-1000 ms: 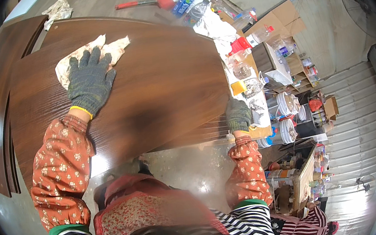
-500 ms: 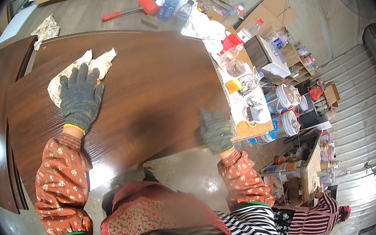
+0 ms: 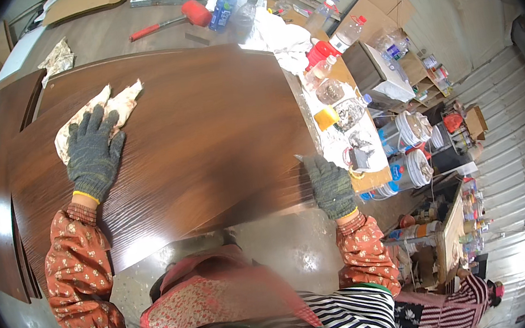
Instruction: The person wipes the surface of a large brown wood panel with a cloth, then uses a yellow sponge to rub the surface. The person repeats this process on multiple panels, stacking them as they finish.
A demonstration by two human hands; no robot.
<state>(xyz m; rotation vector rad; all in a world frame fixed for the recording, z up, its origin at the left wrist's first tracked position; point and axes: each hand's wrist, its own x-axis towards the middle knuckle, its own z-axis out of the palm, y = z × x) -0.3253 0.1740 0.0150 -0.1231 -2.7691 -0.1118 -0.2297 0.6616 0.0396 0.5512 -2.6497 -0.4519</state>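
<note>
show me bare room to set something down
The brown panel is bare between the left hand and the right hand. Beyond it, the grey surface is free between the rag and red mallet. Bottles crowd the white strip at right.

Bright glare (image 3: 141, 246) on brown panel (image 3: 198, 106)

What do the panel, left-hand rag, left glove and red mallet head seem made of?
Panel: wood or wood-look laminate, dark satin; grain lines, glare.
Rag: probably cotton, matte; limp, stained folds.
Left glove: likely knit yarn, matte grey; mottled texture.
Mallet head: rubber or plastic, unclear; solid red.
</note>
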